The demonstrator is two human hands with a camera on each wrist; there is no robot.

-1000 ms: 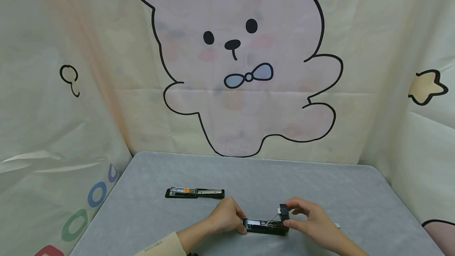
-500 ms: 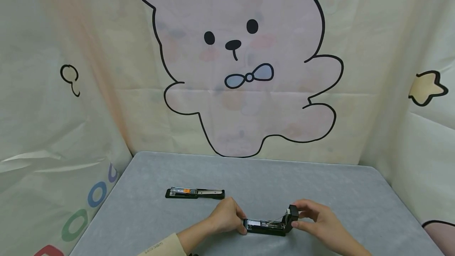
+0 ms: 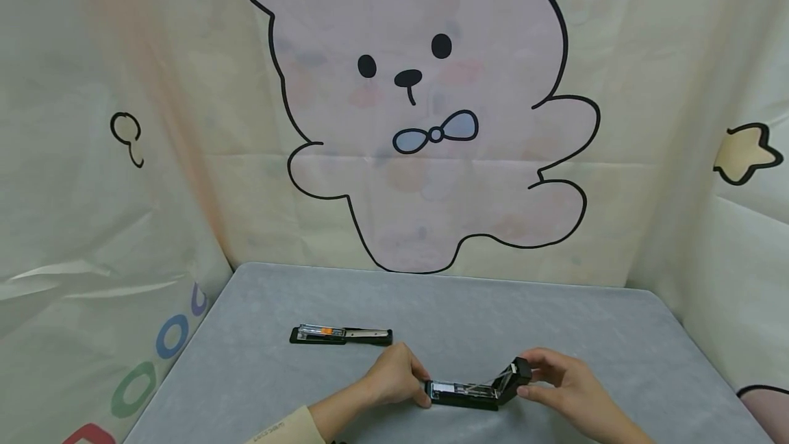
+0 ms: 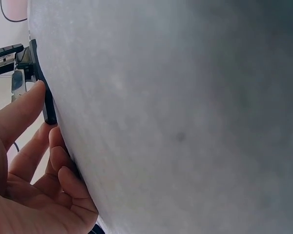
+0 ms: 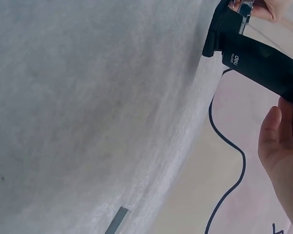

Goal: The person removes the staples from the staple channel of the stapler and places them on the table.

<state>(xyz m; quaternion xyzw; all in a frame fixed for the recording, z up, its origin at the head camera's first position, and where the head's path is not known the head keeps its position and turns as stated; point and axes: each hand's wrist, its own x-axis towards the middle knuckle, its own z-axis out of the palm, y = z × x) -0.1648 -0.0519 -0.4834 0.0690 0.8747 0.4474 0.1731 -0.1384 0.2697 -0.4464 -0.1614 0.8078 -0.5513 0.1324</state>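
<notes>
A black stapler (image 3: 462, 395) lies on the table with its top cover (image 3: 514, 379) swung up and back on the right. Its metal staple channel shows along the base. My left hand (image 3: 394, 377) pinches the left end of the base between thumb and fingers, as the left wrist view also shows at the base tip (image 4: 49, 112). With thumb and fingers my right hand (image 3: 564, 384) grips the raised cover's end. In the right wrist view the cover (image 5: 263, 66) slants away from the base, and part of the right hand is out of frame.
A second stapler (image 3: 341, 335), with an orange piece inside, lies farther back on the left. A short grey strip (image 5: 117, 221), perhaps staples, rests near the table edge in the right wrist view. A printed cloth (image 3: 407, 211) hangs behind the grey table (image 3: 493, 307).
My right hand has moved to the right, tilting the stapler's cover farther back from upright. The left hand has kept its hold on the base. The head view has shifted slightly.
</notes>
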